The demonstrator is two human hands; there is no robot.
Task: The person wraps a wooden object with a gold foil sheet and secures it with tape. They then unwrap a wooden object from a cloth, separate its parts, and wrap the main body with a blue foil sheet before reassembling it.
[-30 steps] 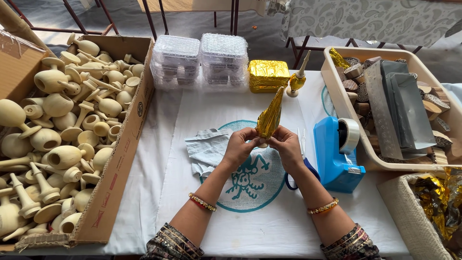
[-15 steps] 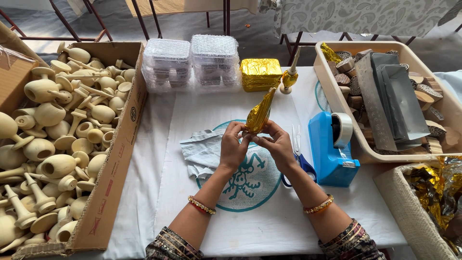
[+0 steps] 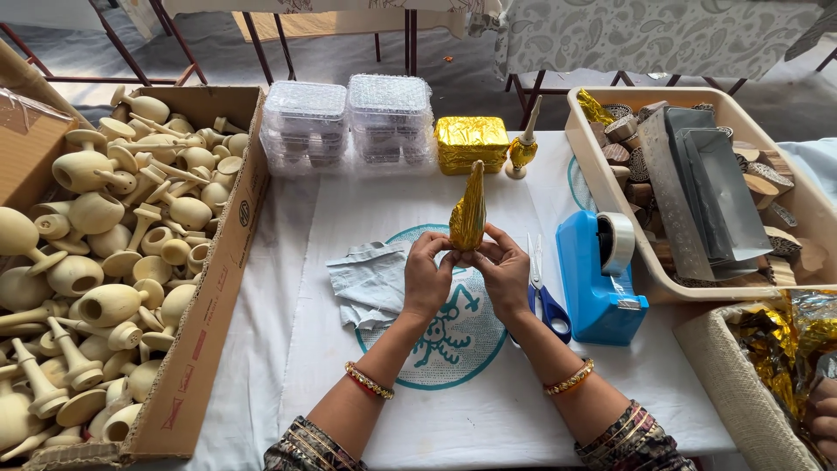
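**Both hands on gold-foil piece, mid-table**

Left hand (image 3: 427,277) and right hand (image 3: 504,272) pinch the base of a gold-foil-wrapped piece (image 3: 469,214), fingers closed on it from both sides; it stands upright, pointed end up, above the white cloth (image 3: 384,419).

Cardboard box (image 3: 205,331) at left is full of bare wooden tops (image 3: 96,253) (stemmed, round-bodied). 2 stacks of clear plastic boxes (image 3: 349,122) sit at the far edge, a gold foil block (image 3: 471,142) beside them. Beige tub (image 3: 602,187) at right holds wooden blocks and grey metal trays (image 3: 706,187). Blue tape dispenser (image 3: 602,279) and scissors (image 3: 545,301) lie just right of the hands.
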